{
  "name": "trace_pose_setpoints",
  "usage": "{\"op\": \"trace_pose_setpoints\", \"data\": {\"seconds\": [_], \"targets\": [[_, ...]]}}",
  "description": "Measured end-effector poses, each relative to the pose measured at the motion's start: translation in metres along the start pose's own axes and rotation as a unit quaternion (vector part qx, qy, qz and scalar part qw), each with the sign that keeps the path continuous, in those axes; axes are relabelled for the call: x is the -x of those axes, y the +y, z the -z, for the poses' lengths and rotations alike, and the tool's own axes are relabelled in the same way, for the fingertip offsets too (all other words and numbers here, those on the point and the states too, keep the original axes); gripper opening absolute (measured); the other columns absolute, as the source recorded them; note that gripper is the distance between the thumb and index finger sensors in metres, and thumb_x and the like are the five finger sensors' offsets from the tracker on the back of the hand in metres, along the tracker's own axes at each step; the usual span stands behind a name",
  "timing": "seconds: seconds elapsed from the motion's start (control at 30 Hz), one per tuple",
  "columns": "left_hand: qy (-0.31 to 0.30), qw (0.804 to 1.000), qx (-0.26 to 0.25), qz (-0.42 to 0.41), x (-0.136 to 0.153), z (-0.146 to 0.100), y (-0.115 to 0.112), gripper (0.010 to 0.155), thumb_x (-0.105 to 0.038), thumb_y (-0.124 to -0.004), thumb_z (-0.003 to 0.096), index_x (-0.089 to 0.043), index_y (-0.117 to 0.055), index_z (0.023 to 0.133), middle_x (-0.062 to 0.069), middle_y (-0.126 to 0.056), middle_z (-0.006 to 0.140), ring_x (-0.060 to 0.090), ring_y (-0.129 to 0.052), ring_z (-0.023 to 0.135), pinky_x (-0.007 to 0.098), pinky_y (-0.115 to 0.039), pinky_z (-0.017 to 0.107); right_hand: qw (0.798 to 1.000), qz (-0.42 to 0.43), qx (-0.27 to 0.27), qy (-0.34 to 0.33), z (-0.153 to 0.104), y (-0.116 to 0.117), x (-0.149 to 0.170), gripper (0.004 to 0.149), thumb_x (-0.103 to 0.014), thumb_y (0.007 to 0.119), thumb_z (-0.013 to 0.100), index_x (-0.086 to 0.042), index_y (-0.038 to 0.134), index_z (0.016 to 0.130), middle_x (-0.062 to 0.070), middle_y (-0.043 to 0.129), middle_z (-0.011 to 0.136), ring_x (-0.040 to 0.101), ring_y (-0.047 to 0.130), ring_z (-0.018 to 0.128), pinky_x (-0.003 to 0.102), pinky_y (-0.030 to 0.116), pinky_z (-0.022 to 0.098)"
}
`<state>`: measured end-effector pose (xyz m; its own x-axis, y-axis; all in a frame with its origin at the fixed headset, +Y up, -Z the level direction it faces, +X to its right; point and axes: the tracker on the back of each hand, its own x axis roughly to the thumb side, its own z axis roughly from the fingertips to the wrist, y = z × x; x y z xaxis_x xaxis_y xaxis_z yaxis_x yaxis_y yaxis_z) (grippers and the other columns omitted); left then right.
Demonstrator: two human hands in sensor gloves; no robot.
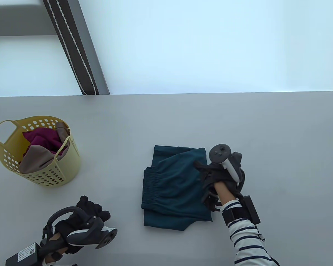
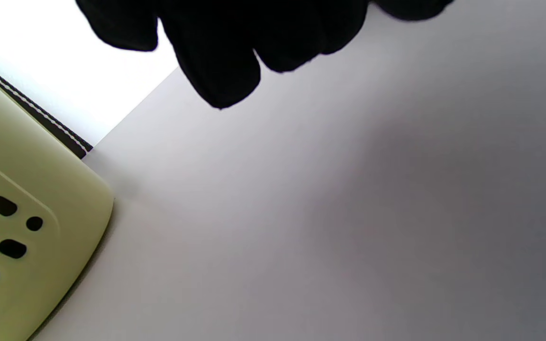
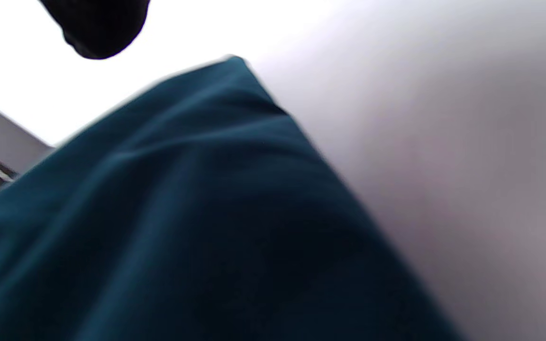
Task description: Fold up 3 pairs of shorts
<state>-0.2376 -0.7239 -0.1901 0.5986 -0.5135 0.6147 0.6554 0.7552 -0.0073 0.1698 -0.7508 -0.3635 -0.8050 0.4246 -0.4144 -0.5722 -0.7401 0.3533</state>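
A pair of teal shorts (image 1: 172,188) lies folded into a rough rectangle at the table's centre, its elastic waistband on the left. My right hand (image 1: 204,171) sits on the shorts' right edge, fingers curled over the fabric and gripping it. In the right wrist view the teal shorts (image 3: 183,213) bulge up close to the camera, and one fingertip (image 3: 97,28) shows at the top left. My left hand (image 1: 95,207) rests near the front left of the table with loosely curled fingers (image 2: 221,71), holding nothing.
A yellow perforated basket (image 1: 58,177) stands at the left, holding magenta shorts (image 1: 43,138) and taupe shorts (image 1: 36,160). The basket's wall (image 2: 26,227) is close to my left hand. A dark striped strap (image 1: 77,55) runs beyond the table's far edge.
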Motion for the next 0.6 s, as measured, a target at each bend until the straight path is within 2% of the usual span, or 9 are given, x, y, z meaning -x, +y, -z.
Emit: {"op": "trace_pose_setpoints", "data": {"seconds": [0.07,0.1,0.13,0.2,0.4,0.5,0.6], "targets": [[-0.001,1.000,0.004,-0.001,0.000,0.001,-0.001,0.056,-0.049,-0.059,0.0452,-0.029,-0.057,0.097,-0.003,-0.081,0.087,0.026,-0.089,0.085,0.060,-0.067,0.071,0.999,0.032,-0.040,0.010,0.010,0.008,0.013,0.106,-0.061,0.063,0.046,0.021,0.015,0.093,0.055,-0.005,0.077,0.077,0.003,0.063,0.074,0.023,0.045],[-0.002,1.000,0.006,-0.003,0.000,0.001,-0.001,0.056,-0.049,-0.059,0.0452,-0.029,-0.057,0.097,-0.003,-0.081,0.087,0.026,-0.089,0.085,0.060,-0.067,0.071,0.999,0.040,-0.032,0.003,0.009,0.010,0.011,0.108,-0.060,0.065,0.046,0.022,0.012,0.092,0.055,-0.009,0.076,0.077,-0.001,0.061,0.075,0.019,0.043],[-0.004,1.000,0.010,-0.004,0.000,0.003,-0.003,0.056,-0.049,-0.059,0.0453,-0.029,-0.057,0.097,-0.003,-0.081,0.087,0.026,-0.089,0.085,0.060,-0.067,0.071,1.000,0.028,-0.008,0.007,0.009,0.010,0.009,0.107,-0.060,0.067,0.045,0.022,0.017,0.093,0.056,-0.005,0.078,0.078,0.002,0.063,0.076,0.021,0.044],[-0.007,1.000,0.017,-0.010,0.001,0.006,-0.005,0.056,-0.049,-0.059,0.0453,-0.029,-0.057,0.097,-0.003,-0.081,0.087,0.026,-0.089,0.085,0.060,-0.067,0.071,1.000,-0.001,-0.017,-0.009,0.008,0.015,-0.001,0.104,-0.058,0.069,0.044,0.021,0.021,0.092,0.056,-0.003,0.079,0.078,0.005,0.064,0.075,0.024,0.045],[-0.004,0.999,0.030,-0.016,0.003,0.010,-0.009,0.056,-0.049,-0.059,0.0453,-0.029,-0.057,0.097,-0.003,-0.080,0.087,0.026,-0.089,0.085,0.060,-0.066,0.071,0.997,-0.058,0.035,-0.047,0.005,0.033,-0.031,0.076,-0.044,0.078,0.043,0.009,0.046,0.087,0.053,0.010,0.086,0.077,0.014,0.069,0.074,0.029,0.048],[0.000,0.999,0.032,-0.018,0.004,0.011,-0.009,0.056,-0.049,-0.059,0.0454,-0.028,-0.056,0.097,-0.003,-0.080,0.087,0.026,-0.089,0.085,0.060,-0.066,0.071,0.991,-0.090,0.078,-0.054,0.002,0.039,-0.042,0.059,-0.037,0.080,0.043,0.003,0.059,0.082,0.049,0.019,0.090,0.076,0.019,0.072,0.074,0.033,0.050],[0.001,0.999,0.035,-0.018,0.004,0.010,-0.008,0.056,-0.049,-0.059,0.0453,-0.028,-0.056,0.098,-0.003,-0.080,0.087,0.026,-0.089,0.085,0.060,-0.066,0.071,0.990,-0.089,0.091,-0.058,0.000,0.042,-0.045,0.047,-0.032,0.080,0.043,-0.002,0.068,0.077,0.045,0.025,0.092,0.074,0.023,0.074,0.073,0.036,0.051]]}}
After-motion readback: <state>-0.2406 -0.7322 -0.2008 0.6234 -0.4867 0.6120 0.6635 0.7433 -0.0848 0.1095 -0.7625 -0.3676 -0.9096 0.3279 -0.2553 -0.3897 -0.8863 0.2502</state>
